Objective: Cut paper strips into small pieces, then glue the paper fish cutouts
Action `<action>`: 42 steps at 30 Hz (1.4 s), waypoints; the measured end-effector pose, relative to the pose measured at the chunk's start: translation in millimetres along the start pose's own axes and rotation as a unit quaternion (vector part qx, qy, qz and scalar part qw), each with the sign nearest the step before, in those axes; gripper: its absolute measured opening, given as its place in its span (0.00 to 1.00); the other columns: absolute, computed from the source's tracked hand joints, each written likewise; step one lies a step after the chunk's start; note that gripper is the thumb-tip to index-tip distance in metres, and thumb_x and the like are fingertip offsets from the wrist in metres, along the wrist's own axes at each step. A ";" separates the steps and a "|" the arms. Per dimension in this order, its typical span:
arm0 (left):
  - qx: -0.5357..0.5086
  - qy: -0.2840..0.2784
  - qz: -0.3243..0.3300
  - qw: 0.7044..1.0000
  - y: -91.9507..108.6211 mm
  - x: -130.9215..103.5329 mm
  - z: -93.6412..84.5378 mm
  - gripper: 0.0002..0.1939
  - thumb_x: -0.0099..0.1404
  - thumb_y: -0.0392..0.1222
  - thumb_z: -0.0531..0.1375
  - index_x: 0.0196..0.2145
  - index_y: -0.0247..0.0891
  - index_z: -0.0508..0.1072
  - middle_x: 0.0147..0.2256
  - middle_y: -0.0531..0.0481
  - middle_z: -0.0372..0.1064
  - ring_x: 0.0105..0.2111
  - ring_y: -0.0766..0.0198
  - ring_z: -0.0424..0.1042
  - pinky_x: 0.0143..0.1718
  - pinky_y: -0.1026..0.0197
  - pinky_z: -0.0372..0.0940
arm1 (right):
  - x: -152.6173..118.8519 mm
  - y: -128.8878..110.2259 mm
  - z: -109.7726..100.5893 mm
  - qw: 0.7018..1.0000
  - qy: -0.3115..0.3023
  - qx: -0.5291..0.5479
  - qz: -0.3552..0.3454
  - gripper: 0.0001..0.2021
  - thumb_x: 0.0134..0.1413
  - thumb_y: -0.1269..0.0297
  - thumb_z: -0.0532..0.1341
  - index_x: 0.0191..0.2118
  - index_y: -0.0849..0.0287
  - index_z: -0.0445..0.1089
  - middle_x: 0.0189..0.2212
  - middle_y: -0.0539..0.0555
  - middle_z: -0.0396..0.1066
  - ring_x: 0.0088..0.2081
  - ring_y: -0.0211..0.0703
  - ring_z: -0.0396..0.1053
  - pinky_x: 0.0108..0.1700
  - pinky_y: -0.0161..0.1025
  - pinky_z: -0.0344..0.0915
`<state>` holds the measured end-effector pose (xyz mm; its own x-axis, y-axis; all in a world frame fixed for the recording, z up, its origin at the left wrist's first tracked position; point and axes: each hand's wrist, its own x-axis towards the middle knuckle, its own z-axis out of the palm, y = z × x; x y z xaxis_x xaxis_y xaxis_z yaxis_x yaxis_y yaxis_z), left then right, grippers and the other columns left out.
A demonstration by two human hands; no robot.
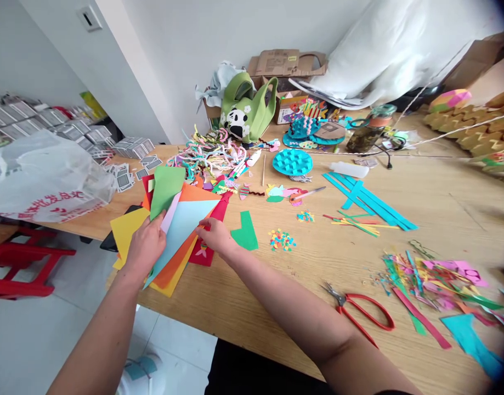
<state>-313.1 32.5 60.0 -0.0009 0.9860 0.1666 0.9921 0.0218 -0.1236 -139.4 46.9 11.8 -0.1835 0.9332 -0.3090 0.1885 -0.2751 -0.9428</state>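
Head view: left hand (147,241) clasps green paper (167,186) and lilac paper (171,213); right hand (214,235) pinches the edge of light-blue paper (188,225) (layer count: cannot tell). Fanned near the wooden table (235,299)'s left corner; uneven pulling could crease them or slide some off.

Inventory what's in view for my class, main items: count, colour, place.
Flat paper sheets: several, multicoloured, table left
Fuzzy craft stems: many, mixed, back left
Panda fabric bag: one, green, back
Round bumpy disc: one, blue, back centre
Round confetti dots: two piles, mixed, centre
Long paper strips: several, blue, right
Metal scissors: one, red-handled, front right
Paper scraps: many, mixed, far right
Printed plastic bag: one, white, left
Left hand: one, bare, holding sheets
Right hand: one, bare, at sheets' edge
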 end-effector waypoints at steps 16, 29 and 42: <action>-0.051 0.006 0.002 0.999 -4.4 0.8 9.3 0.27 0.64 0.31 0.49 0.61 0.37 0.63 0.49 0.39 0.69 0.46 0.53 0.72 0.48 0.56 0.66 | -12.2 -21.0 -37.9 0.930 0.068 0.361 0.026 0.04 0.54 0.75 0.57 0.34 0.60 0.65 0.25 0.48 0.68 0.24 0.34 0.71 0.29 0.32 0.69; -0.036 -0.019 0.065 0.997 23.6 -7.0 5.0 0.40 0.61 0.24 0.47 0.66 0.55 0.49 0.61 0.46 0.56 0.49 0.56 0.70 0.43 0.58 0.68 | -67.0 -32.0 -101.7 0.918 0.124 0.363 -0.102 0.17 0.33 0.59 0.73 0.31 0.60 0.72 0.34 0.51 0.70 0.27 0.34 0.70 0.26 0.30 0.67; -0.103 -0.167 0.155 0.968 49.7 -24.1 12.6 0.37 0.64 0.37 0.56 0.64 0.65 0.46 0.67 0.46 0.46 0.61 0.42 0.57 0.52 0.46 0.62 | -136.9 36.5 -152.8 0.977 0.164 0.059 -0.122 0.19 0.47 0.45 0.65 0.30 0.59 0.73 0.24 0.56 0.71 0.25 0.44 0.71 0.26 0.37 0.72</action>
<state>-265.3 11.9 37.4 0.2951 0.9388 -0.1775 0.9549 -0.2837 0.0872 40.0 -55.5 38.9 0.1144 0.9929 -0.0339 0.0616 -0.0412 -0.9973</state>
